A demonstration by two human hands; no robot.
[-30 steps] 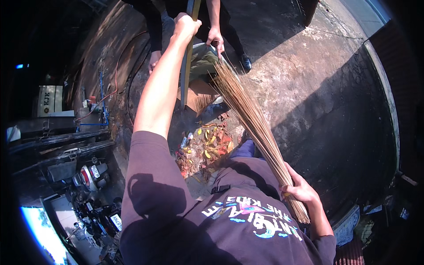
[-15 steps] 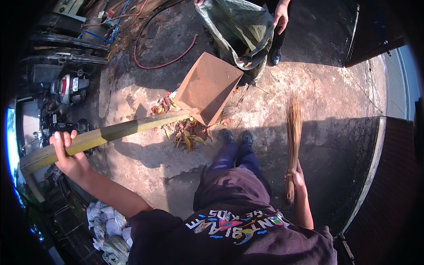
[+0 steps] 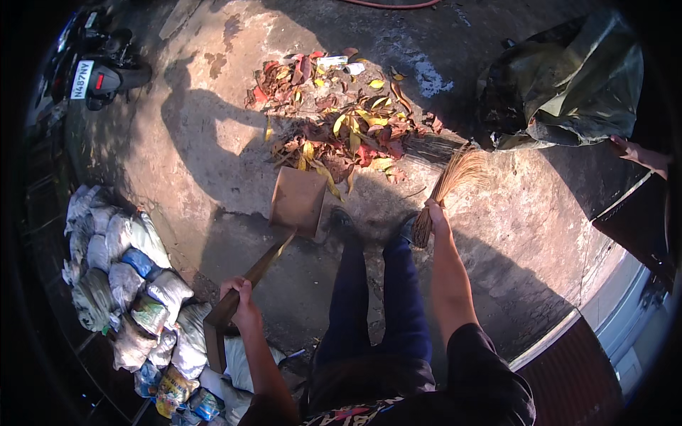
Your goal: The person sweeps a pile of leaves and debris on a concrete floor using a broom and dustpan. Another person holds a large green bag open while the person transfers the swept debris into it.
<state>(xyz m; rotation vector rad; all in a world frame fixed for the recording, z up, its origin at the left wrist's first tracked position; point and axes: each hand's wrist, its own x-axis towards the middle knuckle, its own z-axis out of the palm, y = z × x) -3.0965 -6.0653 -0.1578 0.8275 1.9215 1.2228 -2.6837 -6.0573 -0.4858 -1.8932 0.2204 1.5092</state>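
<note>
- Seeing rough, stained concrete floor (image 3: 533, 195) across the frame, looking patchy and worn.
- Finding crumpled plastic bags (image 3: 145, 291), mostly white, bulging at lower left, probably leaning together for steadiness.
- Finding dry leaves (image 3: 341, 135), red, brown and yellow, curling and overlapping at upper centre.
- Touching a limp, creased green sack (image 3: 575, 85) at upper right with a co-worker's hand (image 3: 643, 155), likely steadying such slack material.
- Holding a flat, square-cornered tan dustpan (image 3: 298, 204) just below the leaves, closing the left hand's (image 3: 244, 302) fingers around its long wooden handle (image 3: 257, 273), seemingly reaching low without stooping.
- Gripping a stiff-fibred broom (image 3: 447, 183) right of centre, wrapping the right hand's (image 3: 439, 217) fingers near its butt, apparently leaving thin bristles (image 3: 465, 169) fanning freely.
</note>
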